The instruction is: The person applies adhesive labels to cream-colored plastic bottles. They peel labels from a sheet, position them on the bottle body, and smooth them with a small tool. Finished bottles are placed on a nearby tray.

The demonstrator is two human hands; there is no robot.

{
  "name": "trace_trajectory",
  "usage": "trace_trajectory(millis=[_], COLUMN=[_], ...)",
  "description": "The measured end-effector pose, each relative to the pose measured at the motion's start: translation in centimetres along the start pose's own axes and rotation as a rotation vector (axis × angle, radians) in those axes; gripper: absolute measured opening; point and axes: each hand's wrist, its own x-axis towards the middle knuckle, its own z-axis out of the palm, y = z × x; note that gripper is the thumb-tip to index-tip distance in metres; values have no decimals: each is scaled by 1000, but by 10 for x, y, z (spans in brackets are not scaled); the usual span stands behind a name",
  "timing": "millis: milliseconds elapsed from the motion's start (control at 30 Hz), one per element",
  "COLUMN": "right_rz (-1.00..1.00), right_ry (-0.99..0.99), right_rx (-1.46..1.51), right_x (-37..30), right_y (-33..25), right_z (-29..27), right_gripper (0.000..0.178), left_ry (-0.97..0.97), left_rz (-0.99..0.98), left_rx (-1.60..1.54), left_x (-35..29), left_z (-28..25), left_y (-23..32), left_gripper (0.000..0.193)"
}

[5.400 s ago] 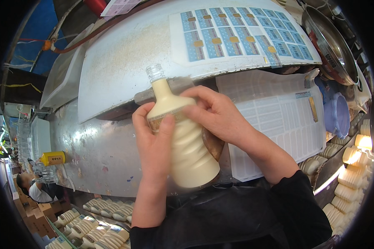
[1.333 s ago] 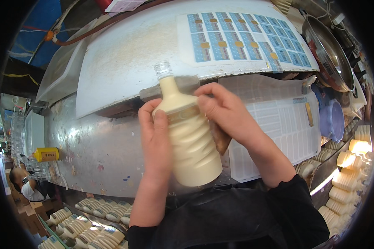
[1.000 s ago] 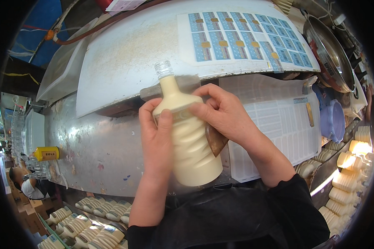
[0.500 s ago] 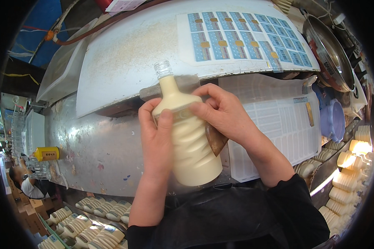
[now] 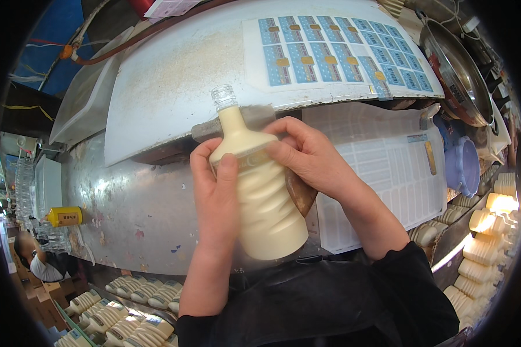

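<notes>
I hold a ribbed clear plastic bottle (image 5: 269, 208) full of cream-coloured liquid, uncapped, its neck pointing away from me. My left hand (image 5: 214, 191) grips its left side with the thumb laid across the shoulder. My right hand (image 5: 309, 156) wraps the right side, fingers pressing near the shoulder, where a brown label shows under the palm. The bottle hangs above the metal counter (image 5: 133, 214), in front of a sheet of blue labels (image 5: 330, 55).
A white sheet of printed labels (image 5: 388, 185) lies at my right. A metal bowl (image 5: 454, 72) and a blue lidded tub (image 5: 463, 165) stand further right. Filled bottles (image 5: 116, 312) lie in rows below left and at the right edge. A yellow-capped bottle (image 5: 63, 217) sits far left.
The bottle and both hands have barely moved; my right fingers have shifted slightly along the bottle's shoulder.
</notes>
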Motion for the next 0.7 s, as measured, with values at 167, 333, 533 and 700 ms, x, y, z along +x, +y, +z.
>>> trace_trajectory(millis=[167, 333, 533, 700], right_rz=[-1, -3, -13, 23], right_ry=[-3, 3, 22, 116], right_rx=[5, -15, -40, -346], right_x=[1, 0, 1, -2], right_y=[2, -2, 2, -21], right_z=[0, 0, -1, 6], right_gripper=[25, 25, 36, 45], left_ry=[-11, -20, -16, -17], left_rz=[-1, -6, -5, -21], left_rx=[-3, -3, -9, 38], left_x=[0, 1, 0, 0], left_z=[-1, -3, -3, 0], left_y=[1, -1, -2, 2], left_gripper=[33, 34, 35, 36])
